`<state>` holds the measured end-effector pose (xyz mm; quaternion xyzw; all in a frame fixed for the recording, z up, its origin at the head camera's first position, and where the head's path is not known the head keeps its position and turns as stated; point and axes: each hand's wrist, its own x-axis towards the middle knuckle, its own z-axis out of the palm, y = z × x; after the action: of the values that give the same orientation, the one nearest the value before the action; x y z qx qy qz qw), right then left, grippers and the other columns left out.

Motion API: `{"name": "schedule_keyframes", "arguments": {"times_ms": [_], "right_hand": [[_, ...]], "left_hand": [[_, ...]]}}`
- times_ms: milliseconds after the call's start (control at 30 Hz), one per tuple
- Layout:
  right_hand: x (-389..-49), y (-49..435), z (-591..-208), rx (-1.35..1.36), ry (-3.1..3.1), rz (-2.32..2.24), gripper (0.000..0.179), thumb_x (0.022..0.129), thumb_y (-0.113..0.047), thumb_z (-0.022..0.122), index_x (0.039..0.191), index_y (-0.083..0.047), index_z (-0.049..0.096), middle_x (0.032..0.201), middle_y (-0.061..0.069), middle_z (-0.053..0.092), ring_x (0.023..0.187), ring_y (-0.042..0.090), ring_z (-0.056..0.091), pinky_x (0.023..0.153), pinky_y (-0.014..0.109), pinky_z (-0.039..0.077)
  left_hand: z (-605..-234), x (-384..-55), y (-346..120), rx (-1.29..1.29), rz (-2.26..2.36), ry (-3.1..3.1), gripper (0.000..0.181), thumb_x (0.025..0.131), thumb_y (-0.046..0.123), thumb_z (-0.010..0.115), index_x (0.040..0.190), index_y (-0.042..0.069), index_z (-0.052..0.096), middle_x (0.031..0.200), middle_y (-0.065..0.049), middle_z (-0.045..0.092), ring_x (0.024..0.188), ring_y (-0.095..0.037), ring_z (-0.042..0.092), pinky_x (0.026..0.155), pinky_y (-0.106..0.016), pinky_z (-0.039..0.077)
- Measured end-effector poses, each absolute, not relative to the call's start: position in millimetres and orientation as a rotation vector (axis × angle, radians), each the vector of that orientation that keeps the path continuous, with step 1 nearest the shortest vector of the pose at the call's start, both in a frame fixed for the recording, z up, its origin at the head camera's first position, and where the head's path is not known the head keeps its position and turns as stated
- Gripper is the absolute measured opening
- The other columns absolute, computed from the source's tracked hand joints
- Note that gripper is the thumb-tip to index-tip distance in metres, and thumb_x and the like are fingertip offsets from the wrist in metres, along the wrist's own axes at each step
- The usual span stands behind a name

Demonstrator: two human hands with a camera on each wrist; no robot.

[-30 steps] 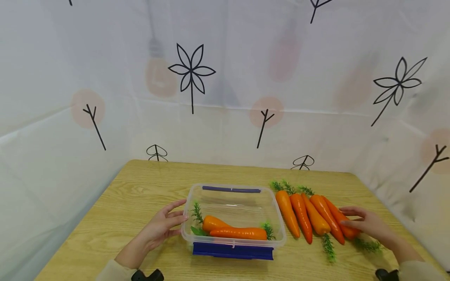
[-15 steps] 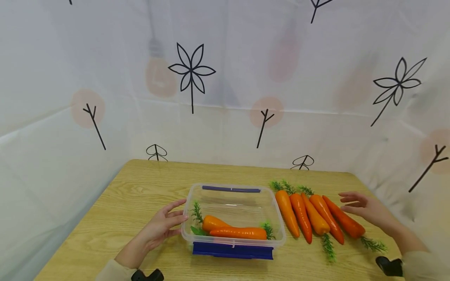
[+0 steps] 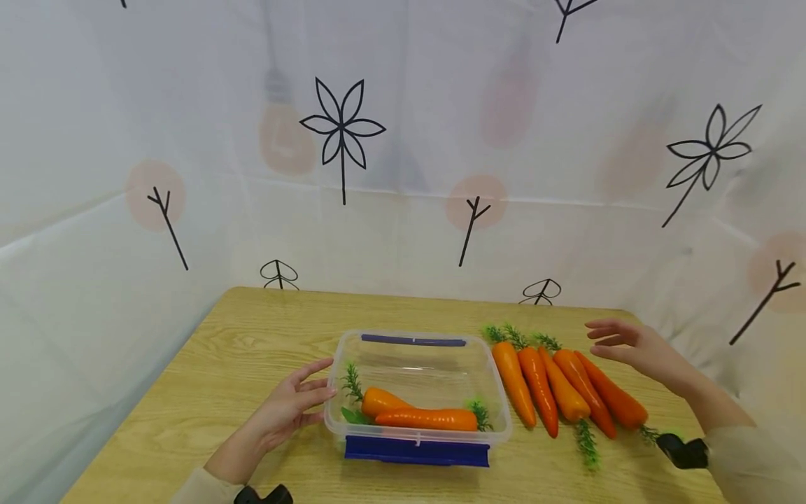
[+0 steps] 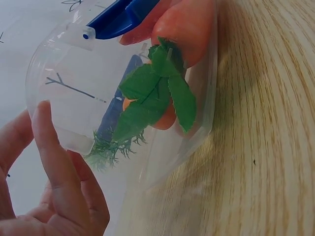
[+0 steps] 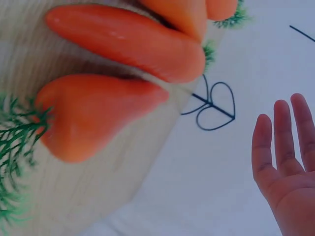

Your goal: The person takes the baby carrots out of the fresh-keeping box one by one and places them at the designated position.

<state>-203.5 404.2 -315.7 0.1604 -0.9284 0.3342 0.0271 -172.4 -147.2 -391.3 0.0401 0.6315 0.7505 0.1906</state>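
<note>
My left hand touches the left side of a clear plastic food container with blue clips, its fingers extended along the rim. Inside lie an orange carrot and a redder carrot near the front wall; green leaves show through the side in the left wrist view. My right hand is raised over the right side of the table, holding nothing. Beneath and left of it lies the rightmost carrot of a row, its tip towards the back and its greens towards me.
Several carrots lie side by side right of the container, among them an orange carrot close to its right wall. A blue clip hangs open at the front. A printed cloth surrounds the wooden table.
My right hand has let go of the rightmost carrot, lifted away and shifted left towards the back. The left hand and the container have stayed in place.
</note>
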Motion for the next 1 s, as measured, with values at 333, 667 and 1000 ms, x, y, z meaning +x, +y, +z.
{"name": "schedule_keyframes", "arguments": {"times_ms": [333, 667, 1000], "right_hand": [[-209.5, 363.6, -297.6, 0.615, -2.844, 1.002, 0.045, 0.090, -0.026, 0.064, 0.130, -0.010, 0.052, 0.117, 0.010, 0.059, 0.097, 0.009, 0.059, 0.075, 0.026, 0.051], [-212.2, 330.2, -289.9, 0.767, -2.816, 1.280, 0.039, 0.089, -0.017, 0.064, 0.126, -0.006, 0.053, 0.118, 0.014, 0.056, 0.101, 0.016, 0.058, 0.075, 0.032, 0.054], [-213.5, 303.1, -278.6, 0.896, -2.801, 1.268, 0.040, 0.088, -0.013, 0.066, 0.124, -0.005, 0.054, 0.117, 0.015, 0.057, 0.100, 0.017, 0.058, 0.073, 0.035, 0.054]], "left_hand": [[-393.0, -172.4, -147.6, 0.112, 2.106, 1.777, 0.072, 0.087, 0.012, 0.066, 0.145, 0.005, 0.026, 0.125, -0.020, 0.050, 0.098, -0.022, 0.059, 0.067, -0.025, 0.054], [-393.8, -172.7, -146.5, 0.134, 2.110, 1.764, 0.072, 0.087, 0.011, 0.065, 0.146, 0.005, 0.024, 0.122, -0.018, 0.052, 0.097, -0.021, 0.060, 0.067, -0.024, 0.054], [-394.1, -172.9, -146.1, 0.142, 2.112, 1.762, 0.072, 0.087, 0.011, 0.065, 0.146, 0.005, 0.024, 0.122, -0.017, 0.052, 0.096, -0.020, 0.060, 0.067, -0.024, 0.054]]}}
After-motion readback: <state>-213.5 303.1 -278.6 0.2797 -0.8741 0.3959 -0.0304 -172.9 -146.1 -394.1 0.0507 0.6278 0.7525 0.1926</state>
